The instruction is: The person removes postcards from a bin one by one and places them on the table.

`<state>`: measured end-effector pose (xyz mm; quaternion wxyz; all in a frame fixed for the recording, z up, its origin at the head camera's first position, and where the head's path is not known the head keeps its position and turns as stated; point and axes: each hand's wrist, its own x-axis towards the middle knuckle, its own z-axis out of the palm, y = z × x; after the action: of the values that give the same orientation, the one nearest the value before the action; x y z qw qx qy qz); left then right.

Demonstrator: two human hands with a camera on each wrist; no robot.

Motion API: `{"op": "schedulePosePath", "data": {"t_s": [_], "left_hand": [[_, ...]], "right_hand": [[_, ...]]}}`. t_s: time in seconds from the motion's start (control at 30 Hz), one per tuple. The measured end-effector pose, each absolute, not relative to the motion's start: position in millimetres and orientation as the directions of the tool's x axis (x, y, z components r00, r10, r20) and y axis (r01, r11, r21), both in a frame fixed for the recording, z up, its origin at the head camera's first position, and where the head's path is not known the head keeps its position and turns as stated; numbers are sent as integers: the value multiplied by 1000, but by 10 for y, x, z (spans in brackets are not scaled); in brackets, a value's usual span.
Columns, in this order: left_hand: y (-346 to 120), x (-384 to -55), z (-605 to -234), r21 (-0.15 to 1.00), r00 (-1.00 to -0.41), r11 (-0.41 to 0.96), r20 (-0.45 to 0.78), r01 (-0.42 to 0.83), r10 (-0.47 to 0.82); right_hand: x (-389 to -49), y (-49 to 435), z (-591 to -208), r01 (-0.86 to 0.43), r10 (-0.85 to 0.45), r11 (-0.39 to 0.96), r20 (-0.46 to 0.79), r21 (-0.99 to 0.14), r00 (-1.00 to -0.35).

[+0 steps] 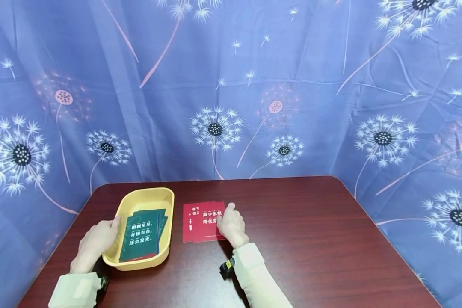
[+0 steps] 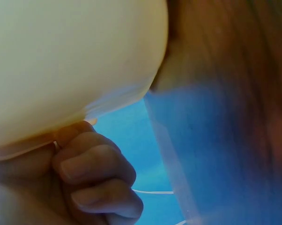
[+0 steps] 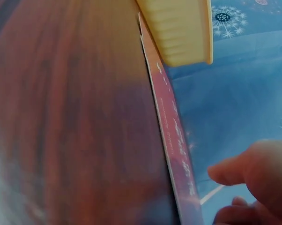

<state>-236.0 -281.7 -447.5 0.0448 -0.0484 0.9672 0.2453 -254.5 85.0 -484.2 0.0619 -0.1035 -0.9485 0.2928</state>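
My left hand [image 1: 96,244] grips the left rim of a yellow plastic basket [image 1: 168,226]. In the left wrist view its curled fingers [image 2: 96,161] lie against the basket's pale wall [image 2: 80,56]. Inside the basket lies a small pile of dark green cards [image 1: 140,235] with white Chinese lettering. To the right, two red cards [image 1: 209,229] with white writing overlap flat on the table. My right hand [image 1: 232,226] is at the right edge of the upper red card. The right wrist view shows its thumb and a finger [image 3: 227,171] above the card surface, apart from each other.
A dark reddish-brown wooden table [image 1: 323,248] spans the lower view, with rounded far corners. Behind and beside it hangs a blue curtain [image 1: 246,94] with dandelion prints. The basket stands near the table's left edge, close to the red cards.
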Motion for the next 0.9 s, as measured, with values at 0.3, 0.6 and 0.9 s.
{"op": "schedulePosePath", "data": {"t_s": [0.3, 0.6, 0.9], "left_hand": [[-2822, -2358, -4493, 470, -992, 875, -95, -115, -80], [-2821, -2367, -4475, 471, -993, 875, -88, -109, -76], [-2823, -2349, -4475, 473, -993, 874, -91, -113, -79]], "right_hand": [[-2467, 952, -4667, 63, 69, 731, -17, -680, -997], [-2320, 817, -4296, -137, -77, 725, 118, -674, -990], [-2241, 417, -4055, -308, -224, 701, 211, -643, -951]]}}
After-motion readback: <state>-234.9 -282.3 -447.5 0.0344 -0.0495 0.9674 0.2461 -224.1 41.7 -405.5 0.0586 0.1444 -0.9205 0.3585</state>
